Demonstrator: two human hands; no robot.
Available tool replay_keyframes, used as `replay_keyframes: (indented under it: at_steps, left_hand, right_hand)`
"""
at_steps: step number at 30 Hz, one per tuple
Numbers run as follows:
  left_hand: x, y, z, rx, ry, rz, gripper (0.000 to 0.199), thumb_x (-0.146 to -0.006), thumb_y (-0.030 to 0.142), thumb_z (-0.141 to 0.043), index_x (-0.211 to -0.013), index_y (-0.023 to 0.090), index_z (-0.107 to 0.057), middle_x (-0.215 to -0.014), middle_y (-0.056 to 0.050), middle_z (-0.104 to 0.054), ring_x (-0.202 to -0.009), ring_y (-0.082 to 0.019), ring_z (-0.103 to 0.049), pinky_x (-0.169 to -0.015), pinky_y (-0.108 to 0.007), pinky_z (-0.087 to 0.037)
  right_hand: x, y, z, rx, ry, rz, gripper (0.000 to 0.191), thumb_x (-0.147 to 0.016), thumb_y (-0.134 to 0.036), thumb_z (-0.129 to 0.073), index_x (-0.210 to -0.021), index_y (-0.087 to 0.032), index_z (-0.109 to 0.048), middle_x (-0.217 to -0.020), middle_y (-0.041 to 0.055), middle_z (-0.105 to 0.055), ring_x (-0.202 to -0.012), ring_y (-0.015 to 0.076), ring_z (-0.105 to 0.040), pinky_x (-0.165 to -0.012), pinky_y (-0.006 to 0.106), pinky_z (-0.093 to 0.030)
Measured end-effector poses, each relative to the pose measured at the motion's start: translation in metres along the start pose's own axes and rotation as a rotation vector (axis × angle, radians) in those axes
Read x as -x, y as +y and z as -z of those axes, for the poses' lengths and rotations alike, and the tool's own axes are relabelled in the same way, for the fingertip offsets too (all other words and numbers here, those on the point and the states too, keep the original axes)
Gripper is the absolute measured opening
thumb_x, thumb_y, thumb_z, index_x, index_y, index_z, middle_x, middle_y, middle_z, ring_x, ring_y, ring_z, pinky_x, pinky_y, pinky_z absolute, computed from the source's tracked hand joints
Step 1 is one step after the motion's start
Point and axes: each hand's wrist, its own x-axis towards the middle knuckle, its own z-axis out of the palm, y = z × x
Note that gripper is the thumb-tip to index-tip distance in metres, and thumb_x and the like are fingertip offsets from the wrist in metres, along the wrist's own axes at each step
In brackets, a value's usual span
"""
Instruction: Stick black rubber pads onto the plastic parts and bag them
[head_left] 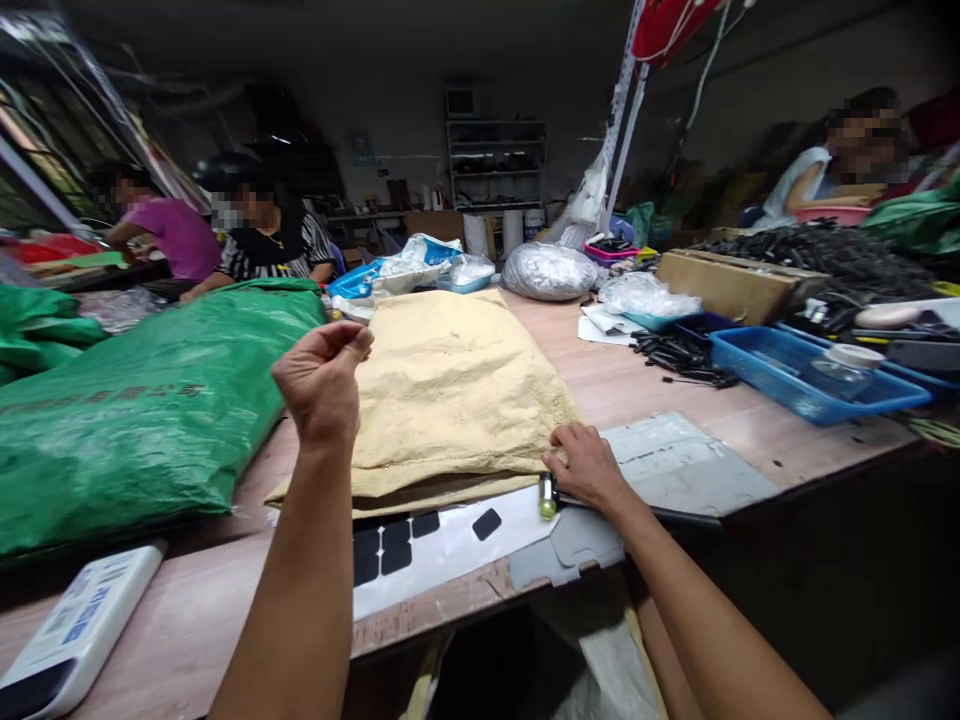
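A filled, pale yellow sack (pixel 457 385) lies flat on the table in front of me, its near edge showing a stitched seam. My left hand (pixel 322 385) is raised over the sack's left side, thumb and fingers pinched together; what they hold, if anything, is too small to make out. At the sack's near right corner, my right hand (pixel 589 465) has its fingers curled on the fabric. Just below that hand lies a hammer (pixel 547 497) with a metal and yellow-green head, its dark handle passing under my wrist. A white sheet with black stickers (pixel 442 545) is partly covered by the sack.
A full green sack (pixel 150 400) lies on the left, with a white boxy device (pixel 82 630) in front. To the right are a grey board (pixel 675 465), a blue basket (pixel 810 385) holding a jar, and piles of black parts (pixel 682 358). Several people sit farther back.
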Motion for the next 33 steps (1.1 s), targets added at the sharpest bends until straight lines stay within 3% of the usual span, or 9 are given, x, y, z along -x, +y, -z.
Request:
replay_keyframes:
  at_steps: [4, 7, 10, 13, 16, 21, 25, 29, 33]
  left_hand:
    - [0.068, 0.006, 0.032, -0.193, -0.110, 0.168, 0.021, -0.068, 0.029, -0.085, -0.085, 0.019, -0.080, -0.075, 0.000, -0.071, -0.068, -0.014, -0.063, -0.066, -0.024, -0.054]
    - [0.116, 0.010, 0.079, -0.471, -0.426, 0.259, 0.020, -0.072, 0.041, -0.080, -0.082, 0.024, -0.082, -0.084, -0.005, -0.074, -0.080, -0.022, -0.069, -0.070, -0.030, -0.055]
    - [0.141, 0.015, 0.128, -0.825, -0.700, 0.326, 0.026, -0.070, 0.052, -0.070, -0.062, 0.029, -0.078, -0.077, -0.006, -0.071, -0.071, -0.026, -0.067, -0.060, -0.035, -0.051]
    - [0.146, 0.018, 0.149, -1.153, -0.769, 0.396, 0.025, -0.070, 0.048, -0.064, -0.055, 0.030, -0.071, -0.073, -0.005, -0.071, -0.069, -0.028, -0.066, -0.061, -0.038, -0.048]
    - [0.145, 0.016, 0.130, -1.180, -0.839, 0.410, 0.016, -0.074, 0.034, -0.061, -0.081, 0.027, -0.074, -0.079, -0.002, -0.072, -0.074, -0.024, -0.067, -0.066, -0.033, -0.048]
    - [0.131, -0.014, 0.059, -1.114, -1.043, 0.370, 0.033, -0.090, 0.028, -0.050, -0.110, 0.027, -0.076, -0.099, -0.004, -0.077, -0.094, -0.026, -0.069, -0.074, -0.032, -0.048]
    - [0.106, -0.051, 0.023, -1.097, -0.959, 0.277, 0.055, -0.091, 0.021, -0.048, -0.145, 0.030, -0.057, -0.117, -0.006, -0.074, -0.104, -0.029, -0.067, -0.083, -0.036, -0.050]
    - [0.096, -0.076, 0.011, -1.051, -0.869, 0.201, 0.046, -0.086, 0.017, -0.052, -0.128, 0.023, -0.068, -0.105, -0.007, -0.074, -0.098, -0.026, -0.066, -0.089, -0.035, -0.050]
    - [0.107, -0.082, 0.000, -1.094, -0.947, 0.142, 0.025, -0.082, 0.026, -0.062, -0.099, 0.019, -0.078, -0.107, -0.013, -0.071, -0.108, -0.031, -0.063, -0.093, -0.038, -0.050]
  right_hand:
    - [0.000, -0.001, 0.002, 0.024, -0.011, -0.016, 0.019, -0.092, -0.039, -0.061, -0.103, -0.023, -0.058, -0.109, 0.0069, -0.062, -0.102, 0.0248, -0.052, -0.079, 0.034, -0.036]
    - [0.000, -0.002, 0.002, 0.028, -0.013, -0.017, 0.020, -0.092, -0.039, -0.060, -0.103, -0.023, -0.059, -0.109, 0.0076, -0.061, -0.101, 0.0252, -0.052, -0.079, 0.035, -0.036]
    - [0.000, -0.001, 0.002, 0.021, -0.014, -0.013, 0.020, -0.092, -0.038, -0.059, -0.104, -0.022, -0.059, -0.110, 0.0086, -0.061, -0.102, 0.0260, -0.050, -0.079, 0.035, -0.035]
    - [0.000, 0.000, 0.001, 0.012, -0.014, -0.007, 0.020, -0.092, -0.037, -0.059, -0.104, -0.021, -0.059, -0.110, 0.0094, -0.061, -0.101, 0.0264, -0.049, -0.079, 0.036, -0.034]
    - [0.000, 0.000, 0.000, 0.008, -0.007, -0.001, 0.020, -0.091, -0.037, -0.060, -0.103, -0.021, -0.059, -0.108, 0.0093, -0.061, -0.100, 0.0262, -0.049, -0.077, 0.036, -0.034]
    - [0.001, 0.000, 0.000, 0.011, 0.030, 0.022, 0.019, -0.091, -0.037, -0.062, -0.100, -0.020, -0.060, -0.105, 0.0086, -0.061, -0.097, 0.0254, -0.050, -0.075, 0.034, -0.033]
    - [0.001, 0.000, 0.000, -0.001, 0.079, 0.053, 0.018, -0.092, -0.036, -0.063, -0.098, -0.020, -0.061, -0.101, 0.0081, -0.062, -0.094, 0.0248, -0.052, -0.076, 0.034, -0.035]
    - [0.003, -0.003, 0.008, -0.013, 0.150, 0.091, 0.016, -0.097, -0.032, -0.055, -0.094, -0.019, -0.063, -0.098, 0.0081, -0.064, -0.096, 0.0230, -0.054, -0.083, 0.034, -0.038]
    - [0.017, -0.008, 0.023, -0.008, 0.286, 0.136, 0.023, -0.100, -0.028, -0.049, -0.086, -0.020, -0.065, -0.091, 0.0077, -0.065, -0.091, 0.0220, -0.057, -0.083, 0.034, -0.038]
